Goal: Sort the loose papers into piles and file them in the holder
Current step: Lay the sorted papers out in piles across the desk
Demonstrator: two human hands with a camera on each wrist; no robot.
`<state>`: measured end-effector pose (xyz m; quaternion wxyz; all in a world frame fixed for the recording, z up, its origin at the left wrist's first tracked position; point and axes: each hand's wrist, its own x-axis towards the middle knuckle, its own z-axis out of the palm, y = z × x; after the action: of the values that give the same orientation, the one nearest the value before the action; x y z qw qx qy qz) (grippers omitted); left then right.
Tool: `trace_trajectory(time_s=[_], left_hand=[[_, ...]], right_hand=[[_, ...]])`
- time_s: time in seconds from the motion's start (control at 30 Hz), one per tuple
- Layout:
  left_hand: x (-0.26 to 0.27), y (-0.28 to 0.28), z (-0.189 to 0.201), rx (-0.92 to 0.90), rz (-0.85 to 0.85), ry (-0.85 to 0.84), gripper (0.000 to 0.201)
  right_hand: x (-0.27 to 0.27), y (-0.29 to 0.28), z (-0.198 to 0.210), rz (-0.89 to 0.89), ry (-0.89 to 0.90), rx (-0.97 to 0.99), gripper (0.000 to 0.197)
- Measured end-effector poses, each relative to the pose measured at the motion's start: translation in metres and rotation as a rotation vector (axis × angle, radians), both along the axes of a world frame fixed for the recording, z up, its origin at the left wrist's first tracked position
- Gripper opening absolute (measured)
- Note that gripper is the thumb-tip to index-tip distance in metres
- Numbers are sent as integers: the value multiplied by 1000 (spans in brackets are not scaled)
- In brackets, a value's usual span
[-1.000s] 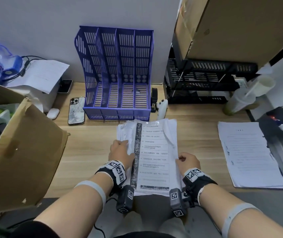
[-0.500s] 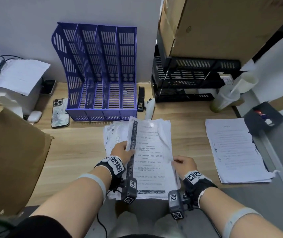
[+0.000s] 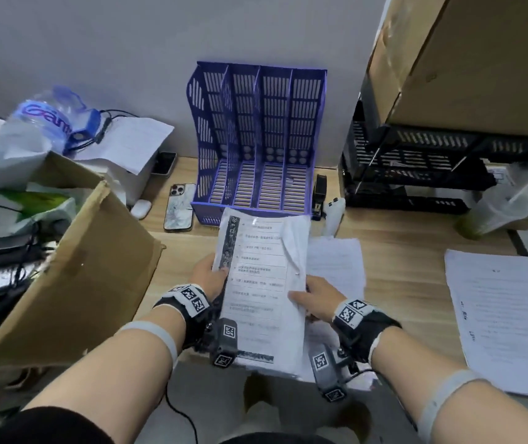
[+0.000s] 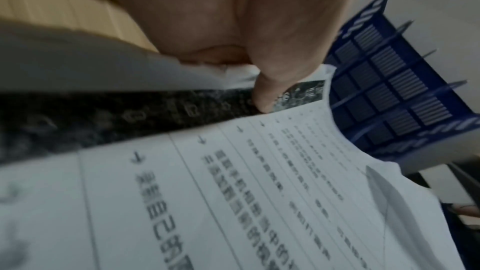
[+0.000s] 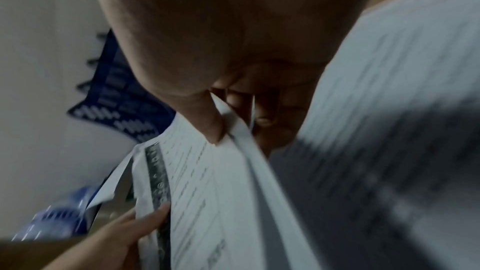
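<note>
A stack of white printed papers (image 3: 261, 283) with a dark strip down its left side is lifted off the wooden desk (image 3: 176, 248). My left hand (image 3: 208, 277) pinches its left edge, thumb on top (image 4: 272, 89). My right hand (image 3: 315, 301) grips the right edge, thumb on the top sheet (image 5: 207, 122) and fingers underneath. The stack's far end (image 4: 298, 147) nears the front of the blue slotted file holder (image 3: 262, 145), which stands against the wall with its compartments bare. More loose sheets (image 3: 336, 267) lie on the desk under and right of the stack.
Another paper pile (image 3: 506, 318) lies at the right desk edge. A phone (image 3: 179, 211), earbud case (image 3: 140, 208) and stapler (image 3: 319, 193) flank the holder. An open cardboard box (image 3: 73, 283) stands left; black trays (image 3: 416, 174) and a drink cup (image 3: 487, 213) stand right.
Both hands have lifted the stack off the desk and carried it forward toward the holder. The sheets left lying beneath now show to the right of it.
</note>
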<state>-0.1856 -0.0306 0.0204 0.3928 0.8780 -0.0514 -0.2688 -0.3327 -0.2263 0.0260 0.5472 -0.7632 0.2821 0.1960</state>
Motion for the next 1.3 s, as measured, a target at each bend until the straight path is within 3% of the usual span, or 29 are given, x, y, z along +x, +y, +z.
trace_trajectory(time_s=[0.1, 0.23, 0.3, 0.4, 0.5, 0.57, 0.67, 0.77, 0.87, 0.97, 1.13, 1.3], left_hand=[[24, 47, 7, 160, 107, -20, 32], [43, 95, 12, 193, 214, -38, 54], [46, 107, 9, 209, 187, -63, 59], [42, 105, -6, 203, 73, -40, 54], [29, 79, -20, 62, -9, -27, 28], [18, 50, -26, -31, -65, 5, 19], [-2, 0, -30, -88, -205, 67, 16], [-21, -38, -39, 27, -362, 30, 32], [-32, -57, -47, 165, -407, 27, 46], [-43, -66, -50, 210, -396, 50, 47], [-55, -72, -60, 81, -202, 226, 52], [-66, -79, -59, 97, -255, 189, 33]], right_hand=[[34, 46, -6, 118, 11, 4, 20], [72, 103, -24, 74, 28, 123, 13], [85, 121, -31, 28, 79, 201, 22], [88, 132, -38, -78, 161, 301, 18], [76, 112, -44, -142, 134, 258, 17], [58, 82, -40, -217, 44, 43, 21], [17, 28, -27, -382, -24, -395, 21], [-35, -22, -30, -551, 198, -623, 37], [-75, -53, -38, -548, 380, -456, 49], [-96, -58, -39, -448, 320, -359, 10], [-105, -59, -41, -461, 218, -250, 19], [-118, -70, -39, -475, 128, -190, 44]])
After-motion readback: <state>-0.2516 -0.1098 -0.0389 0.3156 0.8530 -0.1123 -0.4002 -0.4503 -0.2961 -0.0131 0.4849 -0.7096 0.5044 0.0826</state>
